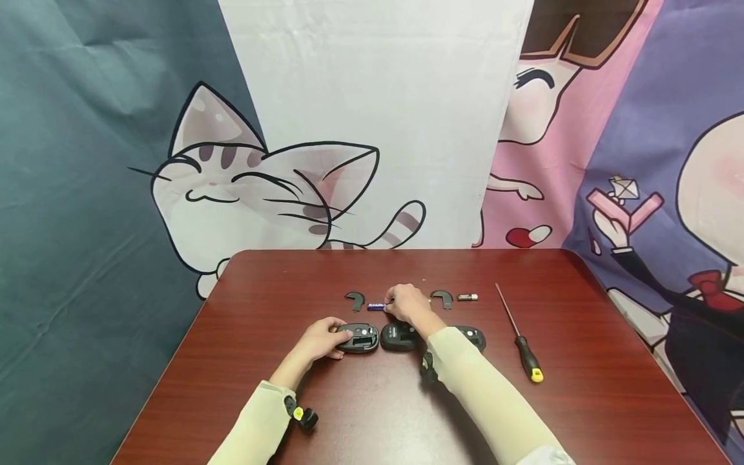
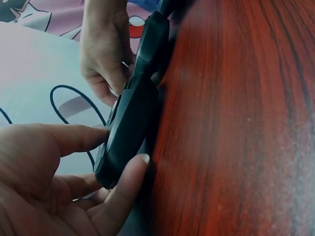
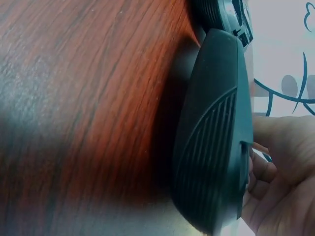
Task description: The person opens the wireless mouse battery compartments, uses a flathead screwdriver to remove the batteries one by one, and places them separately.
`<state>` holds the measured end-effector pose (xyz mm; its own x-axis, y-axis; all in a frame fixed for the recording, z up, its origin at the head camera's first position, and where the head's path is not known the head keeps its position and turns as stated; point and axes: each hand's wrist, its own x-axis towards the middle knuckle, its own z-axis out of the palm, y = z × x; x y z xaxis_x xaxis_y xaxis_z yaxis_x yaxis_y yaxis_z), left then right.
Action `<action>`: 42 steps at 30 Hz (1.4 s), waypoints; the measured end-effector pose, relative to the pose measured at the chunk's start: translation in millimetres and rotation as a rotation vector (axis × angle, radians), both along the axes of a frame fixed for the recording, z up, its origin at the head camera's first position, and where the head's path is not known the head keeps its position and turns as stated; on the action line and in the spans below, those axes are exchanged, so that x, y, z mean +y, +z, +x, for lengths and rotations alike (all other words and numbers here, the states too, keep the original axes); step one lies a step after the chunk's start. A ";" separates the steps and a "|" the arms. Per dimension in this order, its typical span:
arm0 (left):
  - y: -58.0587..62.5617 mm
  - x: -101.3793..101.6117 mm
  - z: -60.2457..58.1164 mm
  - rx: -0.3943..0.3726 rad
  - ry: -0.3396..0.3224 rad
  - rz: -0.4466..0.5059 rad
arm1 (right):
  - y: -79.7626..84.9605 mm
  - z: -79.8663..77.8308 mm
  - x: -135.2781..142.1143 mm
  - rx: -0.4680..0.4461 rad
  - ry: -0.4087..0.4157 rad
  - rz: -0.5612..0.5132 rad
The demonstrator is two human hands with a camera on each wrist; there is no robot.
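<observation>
My left hand point(image 1: 321, 338) grips the left end of a black computer mouse point(image 1: 363, 340), which lies underside up with its battery bay uncovered. In the left wrist view, the thumb and fingers point(image 2: 129, 179) hold this mouse point(image 2: 133, 123) by its edges. Farther back, my right hand point(image 1: 409, 303) pinches the right end of a blue battery point(image 1: 375, 307); its fingertips are partly hidden. Under the right forearm lie a second black mouse point(image 1: 397, 336) and a third mouse point(image 1: 472, 336), both partly covered. The right wrist view shows a mouse's ribbed side point(image 3: 211, 132) in front of the right hand point(image 3: 283, 182).
Behind the mice lie two curved black battery covers, the left cover point(image 1: 355, 299) and the right cover point(image 1: 443, 298). Beside the right one is a silver-and-black battery point(image 1: 467, 297). A screwdriver point(image 1: 526, 354) with a black and yellow handle lies at the right of the wooden table point(image 1: 360, 413).
</observation>
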<state>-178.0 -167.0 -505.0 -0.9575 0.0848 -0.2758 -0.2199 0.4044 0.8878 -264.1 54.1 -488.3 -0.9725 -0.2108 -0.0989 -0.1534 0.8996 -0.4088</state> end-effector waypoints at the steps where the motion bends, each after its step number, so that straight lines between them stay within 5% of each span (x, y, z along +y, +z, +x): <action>1: 0.8 -0.1 0.2 0.003 -0.002 -0.021 | -0.3 0.3 -0.5 -0.001 0.003 0.001; 15: 5.7 -5.4 -2.0 0.070 -0.053 -0.284 | 4.3 5.9 0.6 0.007 0.000 -0.003; 26: 6.1 -11.3 -7.1 0.085 -0.066 -0.269 | 35.3 10.7 15.8 0.102 0.041 -0.045; 36: 6.2 -19.2 -8.1 0.090 -0.049 -0.242 | 70.0 18.8 66.4 0.112 0.013 -0.092; 42: 8.9 -31.5 -9.1 0.142 -0.028 -0.292 | 74.9 26.7 107.8 0.135 -0.013 -0.127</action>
